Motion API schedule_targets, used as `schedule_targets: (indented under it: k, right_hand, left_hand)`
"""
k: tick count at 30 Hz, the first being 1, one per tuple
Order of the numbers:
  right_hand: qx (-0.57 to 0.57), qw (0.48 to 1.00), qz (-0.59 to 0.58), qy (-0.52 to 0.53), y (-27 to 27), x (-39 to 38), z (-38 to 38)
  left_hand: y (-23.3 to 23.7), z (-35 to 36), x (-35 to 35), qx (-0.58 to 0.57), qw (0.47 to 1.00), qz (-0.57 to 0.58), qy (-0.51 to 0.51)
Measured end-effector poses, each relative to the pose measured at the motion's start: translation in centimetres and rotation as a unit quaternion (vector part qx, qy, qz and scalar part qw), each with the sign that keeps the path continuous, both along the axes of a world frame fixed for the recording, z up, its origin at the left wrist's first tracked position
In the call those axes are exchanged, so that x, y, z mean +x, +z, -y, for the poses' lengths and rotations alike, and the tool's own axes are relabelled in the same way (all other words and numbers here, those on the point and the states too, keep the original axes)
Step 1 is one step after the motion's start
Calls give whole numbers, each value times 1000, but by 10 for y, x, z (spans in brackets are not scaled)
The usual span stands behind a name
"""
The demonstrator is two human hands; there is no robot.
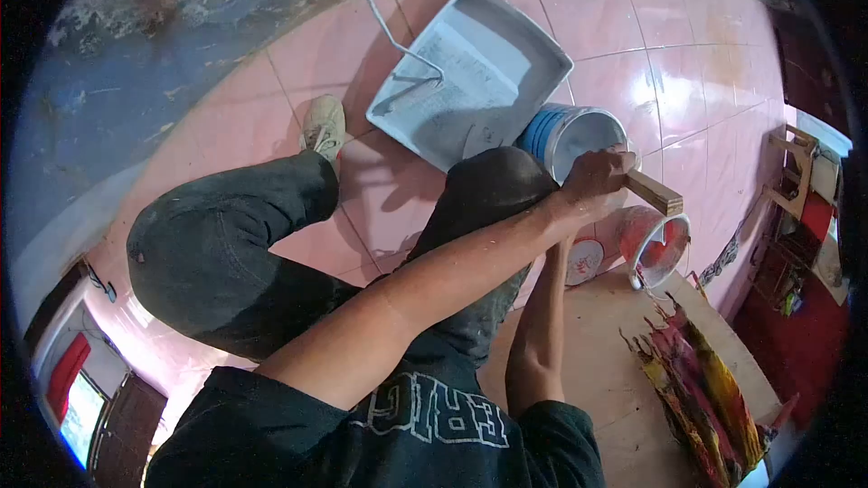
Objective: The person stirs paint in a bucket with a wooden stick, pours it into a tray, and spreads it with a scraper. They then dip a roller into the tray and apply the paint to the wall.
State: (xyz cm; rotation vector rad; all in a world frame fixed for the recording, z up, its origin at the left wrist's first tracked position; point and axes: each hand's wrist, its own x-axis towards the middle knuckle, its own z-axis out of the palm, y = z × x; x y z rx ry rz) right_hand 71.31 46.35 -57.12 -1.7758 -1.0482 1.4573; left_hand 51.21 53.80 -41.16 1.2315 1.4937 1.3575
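My left hand (595,173) is closed around a wooden stick (655,193) at the rim of a blue-striped bucket (540,132), whose inside is coated with pale paint. My left forearm crosses over my right one. Mostly hidden behind the left wrist, my right hand (608,206) is close to the bucket's near side; its fingers cannot be made out. A large paint tray (533,32), smeared grey-blue, lies on the floor beside the bucket, with a bent metal rod (371,2) reaching into it.
A smaller red-and-white container (655,248) lies near a round lid (585,259). On a wooden board (592,334) at the lower right is a bundle of paint-stained, frayed material (710,389). A peeling wall (117,63) rises at left. Wooden furniture (800,172) stands far right.
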Motion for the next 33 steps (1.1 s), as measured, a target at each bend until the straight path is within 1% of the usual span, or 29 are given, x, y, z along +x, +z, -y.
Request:
schedule_targets:
  k: [1,3,4,5,6,7,9,11,12,13,14,15,16,18,19,21,23,25,26,27,28,29,31,33]
  right_hand:
    - [5,999,26,19,-11,15,14]
    - [7,996,87,35,-26,44,49]
    - [-2,992,117,37,-26,48,58]
    - [-11,988,147,39,-26,53,68]
    - [-31,977,206,48,-26,55,77]
    - [-31,977,205,41,-19,47,83]
    - [17,964,263,40,-8,34,91]
    - [26,967,252,28,-11,24,94]
    - [42,986,157,-34,2,2,90]
    - [60,992,61,-95,20,-21,82]
    - [-18,983,-78,-167,40,-39,71]
    - [-34,963,-192,-188,11,-27,77]
    - [2,953,-209,-220,42,-56,62]
    - [39,939,-228,-255,72,-86,42]
    - [88,941,-252,-208,56,-78,40]
    - [140,937,-278,-160,32,-74,33]
    - [172,933,-285,-136,16,-69,32]
    - [188,950,-216,-126,6,-66,34]
    - [201,963,-145,-109,1,-64,32]
    - [214,972,-48,-79,-4,-60,30]
    - [227,971,60,-47,-9,-54,27]
    - [243,953,181,-2,-11,-44,19]
    - [271,888,365,68,-13,-26,-2]
    - [271,887,367,73,-6,-7,-28]
  left_hand:
    - [-2,1,2,3,1000,-5,-4]
    - [-11,2,8,28,997,-47,-62]
    - [-10,-1,11,-18,996,-24,-84]
    - [-10,-1,13,-16,995,-24,-91]
    - [-7,1,12,-22,993,-30,-108]
    - [-9,1,15,-29,991,-36,-126]
    - [-9,0,17,-9,992,-41,-119]
    - [-6,1,16,-27,989,-49,-135]
    - [-6,2,16,-24,988,-52,-141]
    - [-6,1,17,-17,988,-56,-142]
    - [-7,1,18,-10,988,-60,-143]
    - [-6,1,20,-7,987,-61,-149]
    - [-6,2,20,-5,985,-79,-155]
    - [-3,3,17,-16,978,-103,-182]
    - [-5,3,18,-14,977,-106,-184]
    - [-6,3,17,-14,971,-135,-195]
    - [-5,3,18,-11,969,-149,-195]
    - [-5,2,20,-9,968,-162,-193]
    - [-5,3,21,20,971,-146,-186]
    - [-6,4,20,47,974,-129,-180]
    - [-8,3,20,46,971,-136,-188]
    - [-4,3,19,43,972,-137,-188]
    - [2,1,19,30,976,-123,-180]
    - [3,-3,22,21,977,-112,-183]
